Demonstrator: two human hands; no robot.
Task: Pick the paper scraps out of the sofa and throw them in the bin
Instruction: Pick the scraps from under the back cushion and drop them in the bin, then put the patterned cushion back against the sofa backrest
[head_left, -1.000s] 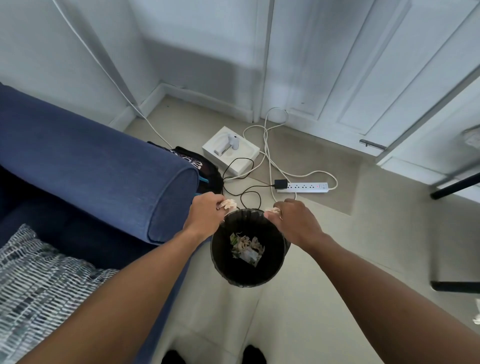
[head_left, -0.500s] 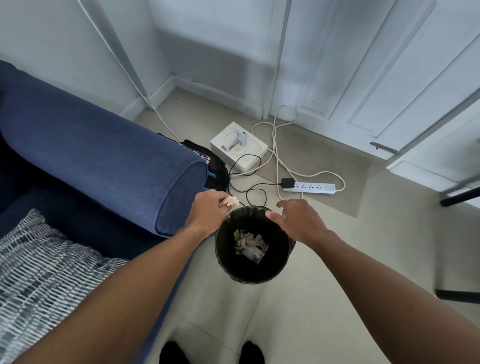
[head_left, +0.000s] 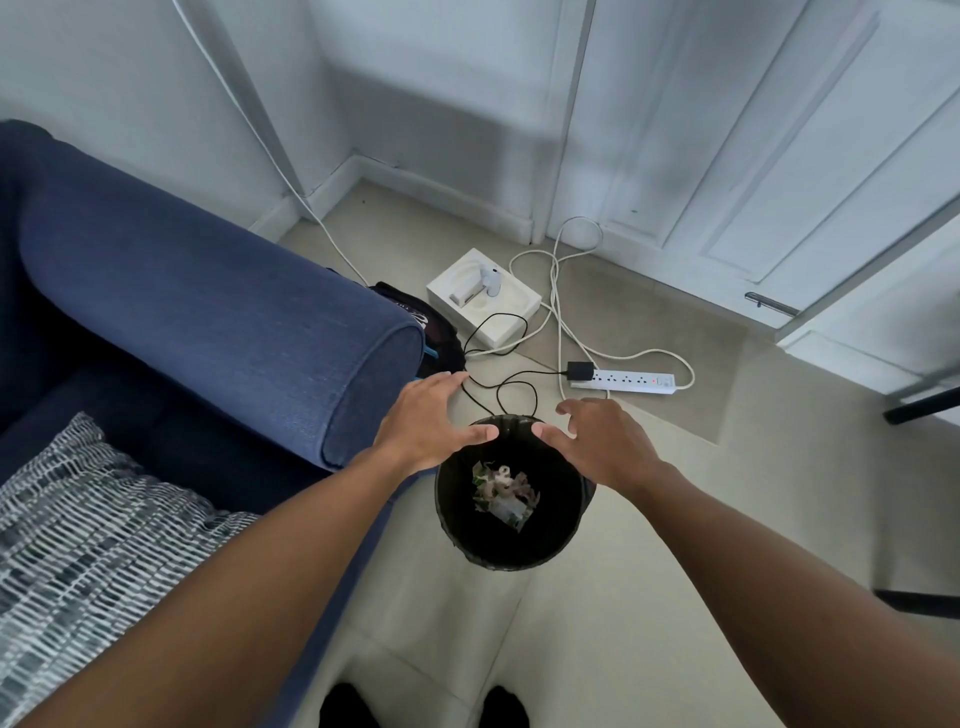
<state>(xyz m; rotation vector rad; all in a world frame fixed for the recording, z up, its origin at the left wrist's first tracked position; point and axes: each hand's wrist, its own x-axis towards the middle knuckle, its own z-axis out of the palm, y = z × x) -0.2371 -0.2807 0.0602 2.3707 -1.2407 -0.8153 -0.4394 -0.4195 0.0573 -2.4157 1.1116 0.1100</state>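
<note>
A round black bin stands on the floor just right of the blue sofa's arm. Crumpled paper scraps lie at the bottom of the bin. My left hand hovers over the bin's far left rim, fingers spread and empty. My right hand hovers over the far right rim, also spread and empty. Both thumbs point toward each other above the opening.
A patterned grey cushion lies on the sofa seat. Beyond the bin on the floor are a black bag, a white box, a power strip with tangled cables, white doors and a dark furniture leg at right.
Both hands held paper scraps a second ago. The right hand let go first, then the left; the scraps dropped into the bin and both hands now have spread fingers.
</note>
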